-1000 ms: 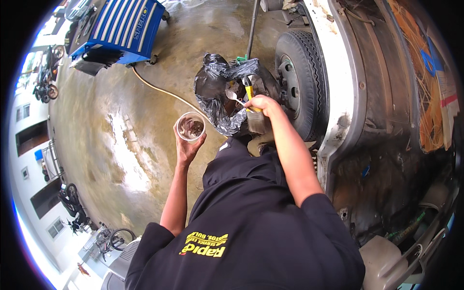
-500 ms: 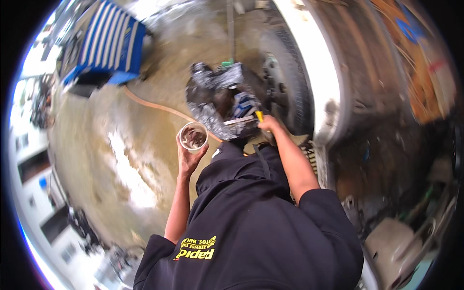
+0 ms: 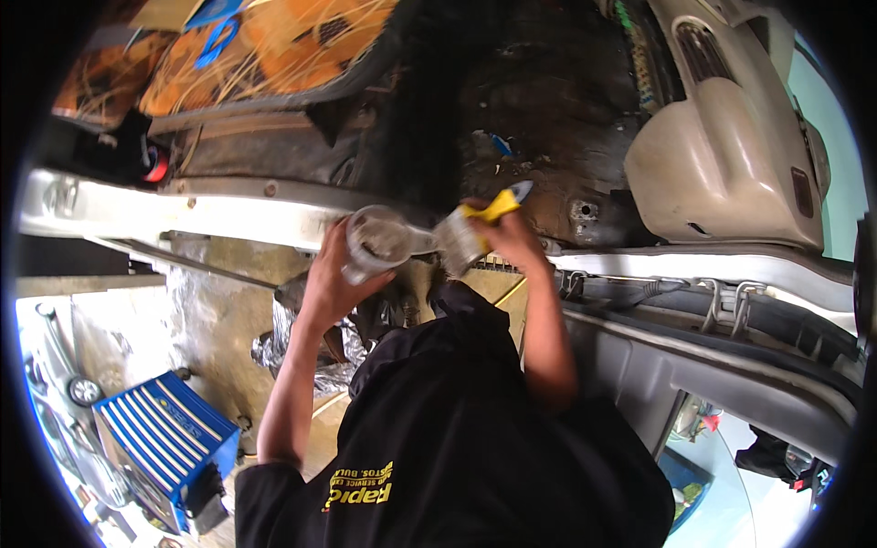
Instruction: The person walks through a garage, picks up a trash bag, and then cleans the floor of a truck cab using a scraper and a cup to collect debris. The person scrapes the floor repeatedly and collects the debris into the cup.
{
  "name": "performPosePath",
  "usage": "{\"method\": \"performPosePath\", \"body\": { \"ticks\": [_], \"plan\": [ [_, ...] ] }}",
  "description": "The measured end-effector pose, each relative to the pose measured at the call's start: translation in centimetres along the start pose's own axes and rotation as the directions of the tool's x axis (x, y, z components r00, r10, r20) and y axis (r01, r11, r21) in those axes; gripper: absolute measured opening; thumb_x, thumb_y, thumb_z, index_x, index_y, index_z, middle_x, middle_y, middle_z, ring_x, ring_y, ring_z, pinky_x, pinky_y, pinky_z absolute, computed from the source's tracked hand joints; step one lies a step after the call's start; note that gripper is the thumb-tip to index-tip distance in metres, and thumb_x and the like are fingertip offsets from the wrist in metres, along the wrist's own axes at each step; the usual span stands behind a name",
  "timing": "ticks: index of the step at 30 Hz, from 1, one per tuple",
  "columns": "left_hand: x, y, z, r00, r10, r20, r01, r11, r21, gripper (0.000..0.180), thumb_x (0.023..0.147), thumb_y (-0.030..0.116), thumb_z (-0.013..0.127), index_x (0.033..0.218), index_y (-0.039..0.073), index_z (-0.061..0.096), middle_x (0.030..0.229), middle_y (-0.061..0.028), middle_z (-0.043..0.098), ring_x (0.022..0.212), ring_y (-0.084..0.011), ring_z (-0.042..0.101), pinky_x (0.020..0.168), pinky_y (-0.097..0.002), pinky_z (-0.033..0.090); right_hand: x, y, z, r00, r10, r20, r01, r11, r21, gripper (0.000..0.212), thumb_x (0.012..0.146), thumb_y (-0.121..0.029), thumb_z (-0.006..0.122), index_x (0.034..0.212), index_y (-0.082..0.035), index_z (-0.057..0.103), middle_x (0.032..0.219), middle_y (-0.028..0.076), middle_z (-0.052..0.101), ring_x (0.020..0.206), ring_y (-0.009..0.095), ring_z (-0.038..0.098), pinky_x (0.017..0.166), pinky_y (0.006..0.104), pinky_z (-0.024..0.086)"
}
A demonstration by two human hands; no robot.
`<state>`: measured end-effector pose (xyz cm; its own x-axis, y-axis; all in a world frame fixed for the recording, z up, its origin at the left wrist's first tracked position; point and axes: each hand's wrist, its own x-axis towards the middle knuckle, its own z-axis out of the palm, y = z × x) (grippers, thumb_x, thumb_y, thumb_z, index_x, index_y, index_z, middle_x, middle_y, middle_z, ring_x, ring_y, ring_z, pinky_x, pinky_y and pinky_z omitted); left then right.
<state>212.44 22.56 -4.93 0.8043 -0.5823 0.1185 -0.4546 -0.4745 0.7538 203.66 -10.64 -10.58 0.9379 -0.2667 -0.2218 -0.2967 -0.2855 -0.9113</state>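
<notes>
My left hand [image 3: 331, 290] is wrapped round a clear plastic cup [image 3: 382, 239] with greyish-brown residue inside. In my right hand [image 3: 518, 242] is a wide paintbrush [image 3: 496, 206] with a yellow handle, gripped near its head. Its pale bristles point down and left, a little to the right of the cup and apart from it. Both hands are at the white door sill [image 3: 228, 212] of a vehicle. Beyond them lies the bare, dark vehicle floor [image 3: 539, 100], with small blue and white scraps on it.
An orange patterned mat [image 3: 274, 50] covers the far left of the interior. At the right are a beige trim panel [image 3: 731, 160] and an open door [image 3: 630, 352]. Behind my left arm sit a black plastic bag [image 3: 269, 352] and a blue striped cabinet [image 3: 169, 429].
I have turned from the black bag beside the wheel to the vehicle's open doorway. The cup and brush came along, and the brush now shows fully, closer to the cup.
</notes>
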Motion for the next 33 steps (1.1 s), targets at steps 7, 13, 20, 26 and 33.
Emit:
{"method": "performPosePath", "body": {
  "ticks": [7,13,20,26,33],
  "plan": [
    [20.8,-1.1,16.7,0.963,0.067,0.262,-0.086,0.994,0.061,0.093,0.075,0.042,0.09,0.147,-0.001,0.049,0.139,-0.0232,0.059,0.131,-0.0436,0.057,0.11,-0.0482,0.049,8.1,11.0,-13.7,0.696,-0.006,-0.718,0.095,0.992,0.084,0.041,0.103,-0.022,0.071,0.14,-0.006,0.066,0.132,0.013,0.074,0.12,0.023,0.069,0.105,0.0368,0.05],
    [30.2,-5.4,30.3,0.893,0.116,0.436,-0.224,0.953,0.205,0.102,0.074,0.051,0.089,0.151,-0.002,0.046,0.147,-0.0264,0.054,0.139,-0.0433,0.051,0.115,-0.0516,0.043,16.5,14.4,-17.8,0.625,0.0,-0.78,0.084,0.994,0.067,0.04,0.1,-0.022,0.075,0.135,-0.002,0.069,0.128,0.009,0.075,0.112,0.02,0.071,0.1,0.0329,0.052],
    [32.1,-7.4,38.2,0.937,0.061,0.344,-0.196,0.907,0.372,0.097,0.088,0.052,0.077,0.157,-0.002,0.037,0.158,-0.0272,0.041,0.145,-0.0448,0.044,0.118,-0.0586,0.037,20.4,17.6,-16.2,0.493,-0.195,-0.848,-0.008,0.973,-0.229,0.05,0.101,-0.034,0.072,0.134,0.002,0.064,0.125,0.015,0.073,0.113,0.027,0.071,0.091,0.0405,0.056],
    [32.4,-6.6,37.7,0.901,0.062,0.429,-0.211,0.927,0.311,0.093,0.094,0.039,0.074,0.161,-0.004,0.026,0.161,-0.0297,0.036,0.147,-0.0531,0.038,0.118,-0.0608,0.038,20.1,15.6,-16.8,0.789,0.43,-0.44,-0.147,0.826,0.544,0.062,0.095,-0.041,0.08,0.141,-0.005,0.061,0.128,0.008,0.069,0.112,0.02,0.069,0.089,0.0361,0.057],
    [31.6,-5.2,37.7,0.934,-0.103,0.343,-0.015,0.945,0.326,0.099,0.085,0.036,0.081,0.159,-0.004,0.029,0.16,-0.0292,0.038,0.147,-0.0511,0.039,0.116,-0.0606,0.04,24.8,14.1,-21.4,0.859,0.024,-0.512,0.092,0.975,0.201,0.062,0.094,-0.047,0.08,0.137,-0.006,0.065,0.128,0.007,0.071,0.117,0.022,0.066,0.1,0.039,0.052]
  ]
}}
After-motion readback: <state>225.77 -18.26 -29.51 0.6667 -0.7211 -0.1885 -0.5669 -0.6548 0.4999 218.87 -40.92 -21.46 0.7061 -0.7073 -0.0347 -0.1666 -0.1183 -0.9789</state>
